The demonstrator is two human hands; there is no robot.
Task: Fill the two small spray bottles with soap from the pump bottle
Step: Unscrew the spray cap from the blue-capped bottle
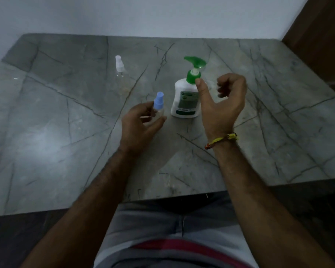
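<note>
My left fingers (143, 109) curl round the clear spray bottle with the blue cap (158, 105), thumb on its near side, so my left hand (139, 126) holds it upright just above or on the table, I cannot tell which; my right fingers (223, 86) are loosely curled and hold nothing, while the thumb of my right hand (222, 105) is stretched up with its tip at the green collar of the pump bottle (187, 97), touching or just in front, I cannot tell which; the pump bottle stands upright at about one o'clock from the blue-capped bottle, just beside it, its green nozzle pointing toward ten o'clock; the second spray bottle with the white cap (119, 66) stands alone well apart at eleven o'clock, its clear body hard to make out; all sit on the grey veined marble table (46, 113); a yellow thread band (220, 141) circles my right wrist.
</note>
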